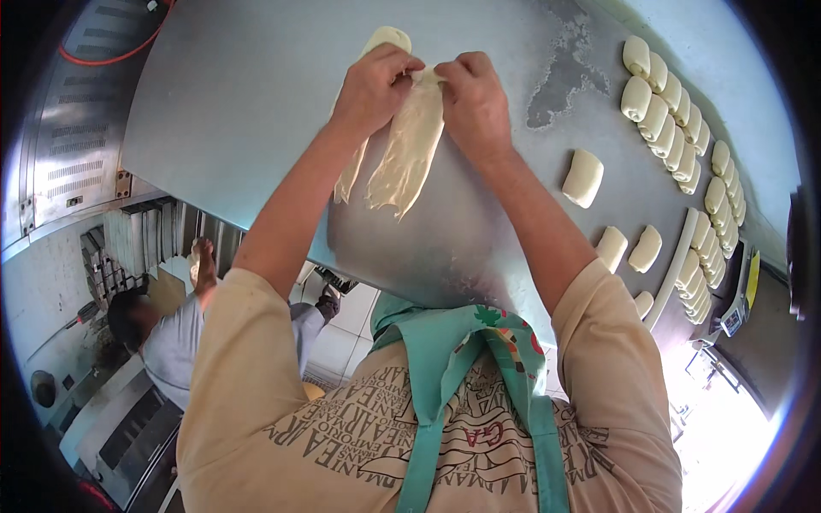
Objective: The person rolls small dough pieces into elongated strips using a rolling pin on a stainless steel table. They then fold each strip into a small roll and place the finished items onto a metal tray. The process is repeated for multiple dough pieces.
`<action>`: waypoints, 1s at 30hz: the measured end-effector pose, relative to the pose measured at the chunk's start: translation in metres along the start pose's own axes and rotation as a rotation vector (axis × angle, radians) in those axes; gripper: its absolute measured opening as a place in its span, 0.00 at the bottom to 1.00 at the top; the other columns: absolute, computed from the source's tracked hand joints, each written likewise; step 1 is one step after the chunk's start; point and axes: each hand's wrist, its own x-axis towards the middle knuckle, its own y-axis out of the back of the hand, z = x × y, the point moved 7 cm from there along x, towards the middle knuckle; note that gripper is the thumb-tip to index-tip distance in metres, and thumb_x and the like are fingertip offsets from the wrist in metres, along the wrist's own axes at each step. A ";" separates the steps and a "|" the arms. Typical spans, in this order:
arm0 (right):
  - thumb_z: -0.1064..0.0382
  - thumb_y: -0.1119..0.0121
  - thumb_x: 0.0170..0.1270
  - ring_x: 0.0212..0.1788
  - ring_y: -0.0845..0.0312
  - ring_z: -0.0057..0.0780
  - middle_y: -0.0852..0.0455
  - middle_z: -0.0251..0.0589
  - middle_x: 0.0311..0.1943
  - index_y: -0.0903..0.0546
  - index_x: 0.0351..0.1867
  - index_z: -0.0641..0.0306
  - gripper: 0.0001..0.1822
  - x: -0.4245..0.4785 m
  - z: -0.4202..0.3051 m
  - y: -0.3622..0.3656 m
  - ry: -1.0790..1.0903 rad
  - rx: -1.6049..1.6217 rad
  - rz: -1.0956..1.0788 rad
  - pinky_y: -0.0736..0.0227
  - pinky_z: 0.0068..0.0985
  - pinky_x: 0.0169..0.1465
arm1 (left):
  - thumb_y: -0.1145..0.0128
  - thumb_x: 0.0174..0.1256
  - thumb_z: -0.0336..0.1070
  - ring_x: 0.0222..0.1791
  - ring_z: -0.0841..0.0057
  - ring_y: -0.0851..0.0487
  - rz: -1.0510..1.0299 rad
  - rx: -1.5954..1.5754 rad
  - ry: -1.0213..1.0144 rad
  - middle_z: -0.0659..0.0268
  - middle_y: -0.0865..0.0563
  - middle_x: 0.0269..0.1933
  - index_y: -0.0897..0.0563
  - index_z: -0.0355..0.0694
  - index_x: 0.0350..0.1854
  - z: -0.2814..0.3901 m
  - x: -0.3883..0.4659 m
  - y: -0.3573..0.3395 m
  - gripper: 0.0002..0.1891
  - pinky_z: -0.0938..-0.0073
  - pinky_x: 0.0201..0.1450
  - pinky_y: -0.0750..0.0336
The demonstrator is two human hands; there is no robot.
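My left hand (pixel 375 90) and my right hand (pixel 474 106) pinch the far end of a thin, stretched dough strip (pixel 407 151) with their fingertips. The strip hangs or lies toward me over the metal worktable (pixel 256 109), its near edge ragged. Just left of it is a second dough strip (pixel 349 176), mostly hidden behind my left hand and forearm. A thicker, rounded dough end (pixel 388 38) shows beyond that hand. To the right of my right forearm sits a single rolled dough piece (pixel 584 178).
Rows of dough rolls (pixel 664 112) line the table's right side. A long pale rod (pixel 672 266) lies beside more rolls, near a digital scale (pixel 731 314). At lower left, a co-worker (pixel 170 343) is low beside upright metal trays (pixel 138 240). A vented metal cabinet (pixel 80 128) borders the table's left.
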 end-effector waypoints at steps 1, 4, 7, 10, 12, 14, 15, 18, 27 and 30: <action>0.74 0.35 0.57 0.44 0.16 0.46 0.16 0.45 0.47 0.12 0.41 0.63 0.10 -0.008 -0.009 0.000 0.053 -0.027 -0.010 0.17 0.39 0.48 | 0.34 0.61 0.26 0.42 0.70 0.11 0.029 0.005 -0.015 0.61 0.09 0.49 0.10 0.38 0.47 0.003 -0.011 0.003 0.12 0.69 0.52 0.16; 0.76 0.37 0.56 0.46 0.15 0.47 0.14 0.43 0.49 0.11 0.45 0.61 0.15 -0.029 -0.030 0.000 0.160 -0.088 -0.045 0.17 0.38 0.51 | 0.32 0.61 0.29 0.40 0.71 0.11 0.065 0.104 -0.163 0.60 0.09 0.50 0.10 0.40 0.49 0.015 -0.036 0.011 0.13 0.71 0.51 0.17; 0.73 0.36 0.59 0.47 0.14 0.43 0.12 0.43 0.48 0.11 0.50 0.64 0.16 -0.031 -0.009 0.000 0.032 0.029 -0.212 0.18 0.34 0.53 | 0.31 0.61 0.31 0.42 0.73 0.11 -0.208 -0.091 0.318 0.61 0.09 0.50 0.10 0.40 0.51 -0.012 -0.023 0.010 0.15 0.73 0.51 0.19; 0.68 0.34 0.63 0.48 0.12 0.38 0.09 0.44 0.47 0.11 0.52 0.64 0.16 -0.009 0.025 0.013 -0.463 0.223 -0.193 0.20 0.32 0.55 | 0.29 0.61 0.32 0.44 0.76 0.12 -0.239 -0.133 0.343 0.64 0.09 0.48 0.10 0.40 0.54 -0.018 0.001 0.012 0.17 0.74 0.51 0.20; 0.64 0.33 0.64 0.48 0.12 0.37 0.08 0.44 0.46 0.10 0.52 0.62 0.15 -0.003 0.041 -0.006 -0.543 0.203 -0.289 0.20 0.32 0.55 | 0.28 0.58 0.33 0.48 0.70 0.11 -0.279 -0.002 0.282 0.62 0.09 0.49 0.10 0.41 0.54 -0.019 0.010 0.013 0.19 0.69 0.53 0.18; 0.62 0.33 0.64 0.46 0.12 0.40 0.09 0.44 0.45 0.10 0.51 0.58 0.14 -0.006 0.047 -0.018 -0.543 0.182 -0.361 0.20 0.35 0.55 | 0.28 0.58 0.33 0.47 0.70 0.11 -0.315 0.070 0.236 0.63 0.09 0.47 0.10 0.42 0.54 -0.013 0.008 0.011 0.19 0.69 0.53 0.18; 0.63 0.33 0.64 0.46 0.12 0.41 0.09 0.44 0.45 0.10 0.50 0.58 0.14 -0.007 0.037 -0.016 -0.454 0.146 -0.322 0.20 0.36 0.55 | 0.28 0.59 0.32 0.45 0.72 0.12 -0.324 0.081 0.228 0.64 0.09 0.45 0.10 0.41 0.54 -0.012 0.003 0.010 0.18 0.72 0.52 0.19; 0.66 0.35 0.64 0.46 0.13 0.44 0.10 0.45 0.44 0.10 0.50 0.59 0.13 -0.032 -0.002 -0.004 -0.163 0.063 -0.227 0.19 0.37 0.54 | 0.30 0.60 0.31 0.44 0.72 0.12 -0.227 0.018 0.209 0.65 0.09 0.44 0.10 0.41 0.52 -0.008 -0.033 0.014 0.17 0.74 0.52 0.20; 0.74 0.36 0.61 0.45 0.13 0.42 0.11 0.43 0.45 0.10 0.47 0.62 0.13 -0.036 -0.001 0.014 -0.379 0.260 -0.203 0.18 0.35 0.51 | 0.35 0.67 0.29 0.49 0.74 0.12 -0.130 -0.256 0.217 0.64 0.08 0.48 0.11 0.38 0.51 -0.001 -0.042 0.030 0.12 0.70 0.57 0.19; 0.75 0.37 0.62 0.44 0.13 0.41 0.10 0.43 0.45 0.10 0.46 0.63 0.12 -0.046 -0.013 0.006 -0.129 0.109 -0.327 0.18 0.33 0.50 | 0.38 0.70 0.29 0.48 0.76 0.12 -0.401 -0.047 0.181 0.64 0.08 0.46 0.10 0.39 0.53 0.010 -0.043 0.023 0.12 0.69 0.57 0.20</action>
